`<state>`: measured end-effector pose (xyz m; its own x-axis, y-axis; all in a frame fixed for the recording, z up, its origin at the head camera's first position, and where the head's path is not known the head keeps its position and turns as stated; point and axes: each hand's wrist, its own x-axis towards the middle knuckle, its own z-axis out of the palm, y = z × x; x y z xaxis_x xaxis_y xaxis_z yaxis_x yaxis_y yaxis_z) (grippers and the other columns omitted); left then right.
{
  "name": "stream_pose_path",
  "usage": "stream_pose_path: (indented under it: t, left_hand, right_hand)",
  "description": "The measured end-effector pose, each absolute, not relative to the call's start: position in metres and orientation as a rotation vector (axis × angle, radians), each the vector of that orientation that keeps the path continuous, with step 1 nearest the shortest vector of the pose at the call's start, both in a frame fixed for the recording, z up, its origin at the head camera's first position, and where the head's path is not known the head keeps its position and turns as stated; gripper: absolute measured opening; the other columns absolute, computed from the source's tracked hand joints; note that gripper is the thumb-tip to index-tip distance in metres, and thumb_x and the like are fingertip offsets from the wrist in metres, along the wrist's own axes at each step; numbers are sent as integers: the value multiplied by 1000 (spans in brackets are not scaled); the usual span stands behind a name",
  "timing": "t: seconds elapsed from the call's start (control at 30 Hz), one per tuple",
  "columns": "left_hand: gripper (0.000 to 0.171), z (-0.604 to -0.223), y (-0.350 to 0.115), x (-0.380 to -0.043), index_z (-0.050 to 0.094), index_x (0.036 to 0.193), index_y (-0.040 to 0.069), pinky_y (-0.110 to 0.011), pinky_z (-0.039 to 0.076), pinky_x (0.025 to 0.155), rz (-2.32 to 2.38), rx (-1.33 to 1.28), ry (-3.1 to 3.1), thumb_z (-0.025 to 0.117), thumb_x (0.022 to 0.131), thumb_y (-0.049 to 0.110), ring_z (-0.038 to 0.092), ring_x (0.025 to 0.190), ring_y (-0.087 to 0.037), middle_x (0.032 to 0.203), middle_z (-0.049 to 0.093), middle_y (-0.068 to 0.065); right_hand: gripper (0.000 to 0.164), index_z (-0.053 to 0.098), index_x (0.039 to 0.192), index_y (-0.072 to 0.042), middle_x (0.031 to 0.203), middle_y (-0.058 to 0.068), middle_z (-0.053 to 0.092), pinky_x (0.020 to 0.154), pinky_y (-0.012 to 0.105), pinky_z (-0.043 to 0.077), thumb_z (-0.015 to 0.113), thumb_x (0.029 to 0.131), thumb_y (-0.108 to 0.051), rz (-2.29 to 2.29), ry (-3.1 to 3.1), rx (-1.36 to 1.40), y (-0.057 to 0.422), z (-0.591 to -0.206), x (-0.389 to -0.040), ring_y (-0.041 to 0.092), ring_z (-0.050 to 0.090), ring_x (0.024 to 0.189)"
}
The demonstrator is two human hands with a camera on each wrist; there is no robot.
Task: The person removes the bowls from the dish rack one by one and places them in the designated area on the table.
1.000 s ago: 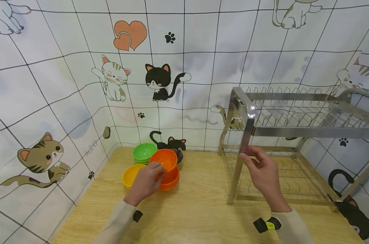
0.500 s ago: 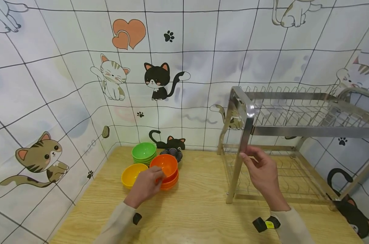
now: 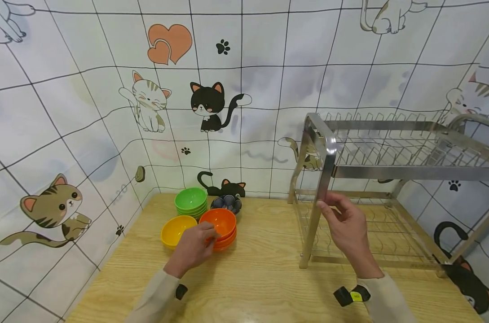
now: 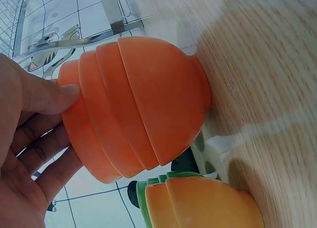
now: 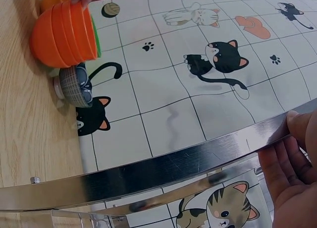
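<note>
My left hand (image 3: pixel 193 248) pinches the rim of the top orange bowl (image 3: pixel 218 221). In the left wrist view its thumb (image 4: pixel 52 95) presses the outside of that bowl, which sits nested in a stack of several orange bowls (image 4: pixel 158 99) on the table. Yellow bowls (image 3: pixel 177 228) stand just left of the stack, and a pile of green bowls (image 3: pixel 191 200) is behind them. My right hand (image 3: pixel 347 226) holds the front left post (image 5: pixel 198 161) of a two-tier metal dish rack (image 3: pixel 414 173) between thumb and fingers.
Behind the orange stack, close to the wall, a patterned bowl (image 5: pixel 73 87) contains dark round things (image 3: pixel 229 202). The rack's upper wire tier (image 3: pixel 389 150) overhangs the right part of the wooden table (image 3: pixel 264 287). Cat-printed wall covering (image 3: pixel 264 89) rises at the back and left.
My left hand has lowered the top orange bowl onto the orange stack, bringing the patterned bowl's dark contents into view behind. The right hand stays on the rack post.
</note>
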<state>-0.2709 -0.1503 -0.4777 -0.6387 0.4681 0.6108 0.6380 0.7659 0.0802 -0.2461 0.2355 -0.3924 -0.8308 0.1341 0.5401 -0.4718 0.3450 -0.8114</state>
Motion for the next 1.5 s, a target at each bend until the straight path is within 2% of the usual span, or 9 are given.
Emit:
stream_pose_path:
  t: [0.33, 0.57, 0.77, 0.87, 0.97, 1.23, 1.33, 1.4, 1.5]
  left_hand:
    - [14, -479, -151, -267, 79, 84, 15, -17, 48, 62, -414, -824, -2417, 82, 78, 3, 46, 67, -3, 80, 63, 7]
    - [15, -478, -153, -266, 77, 89, 16, -22, 55, 67, -411, -837, -2449, 82, 79, 4, 53, 72, -6, 87, 67, 6]
    - [19, -479, -154, -265, 75, 96, 15, -24, 58, 72, -431, -825, -2469, 83, 79, 10, 58, 85, -8, 98, 66, 5]
    - [25, -477, -155, -264, 74, 107, 14, -28, 60, 79, -487, -793, -2504, 81, 84, 17, 60, 95, -11, 108, 65, 3]
    - [38, -473, -158, -263, 70, 123, 14, -34, 60, 90, -564, -734, -2556, 79, 89, 27, 61, 109, -16, 120, 63, 0]
    - [62, -461, -182, -263, 56, 144, 14, -51, 50, 109, -683, -573, -2566, 75, 92, 43, 52, 133, -27, 143, 53, -7]
    - [67, -461, -193, -262, 52, 148, 18, -59, 43, 114, -683, -510, -2562, 73, 93, 49, 43, 142, -33, 149, 49, -9]
    - [69, -462, -199, -261, 49, 150, 20, -64, 37, 116, -675, -471, -2559, 71, 92, 51, 35, 148, -37, 154, 46, -11]
    - [73, -466, -210, -260, 46, 153, 23, -69, 29, 118, -627, -417, -2551, 71, 91, 53, 26, 153, -42, 159, 41, -14]
  right_hand:
    - [24, 67, 122, 0, 107, -14, 66, 95, 10, 52, 65, 100, -9, 1556, -2043, 315, 235, -392, -245, -1, 66, 105]
    - [23, 68, 121, 0, 107, -14, 66, 96, 9, 51, 65, 100, -10, 1542, -2050, 319, 234, -393, -245, -1, 66, 106]
    - [23, 68, 120, -1, 108, -16, 66, 95, 8, 50, 66, 100, -12, 1515, -2075, 300, 233, -391, -245, -4, 65, 106]
    - [25, 68, 121, -4, 109, -18, 65, 94, 5, 49, 66, 101, -18, 1465, -2130, 276, 235, -390, -245, -7, 63, 106]
    - [27, 68, 123, -6, 111, -17, 66, 93, 5, 49, 66, 101, -20, 1408, -2179, 288, 240, -390, -244, -8, 62, 106]
    - [26, 68, 126, -7, 118, 8, 70, 90, 0, 46, 65, 100, -9, 1084, -2226, 436, 260, -395, -237, -13, 56, 105]
    - [36, 67, 132, -11, 123, 9, 70, 91, 1, 44, 68, 97, -6, 968, -2226, 470, 272, -399, -233, -5, 60, 105]
    - [46, 63, 139, -16, 130, 8, 68, 91, 6, 45, 71, 95, -7, 887, -2242, 465, 280, -402, -231, 6, 62, 108]
    - [62, 53, 149, -23, 145, 11, 60, 103, 35, 48, 75, 92, -13, 797, -2288, 445, 292, -408, -227, 29, 58, 124]
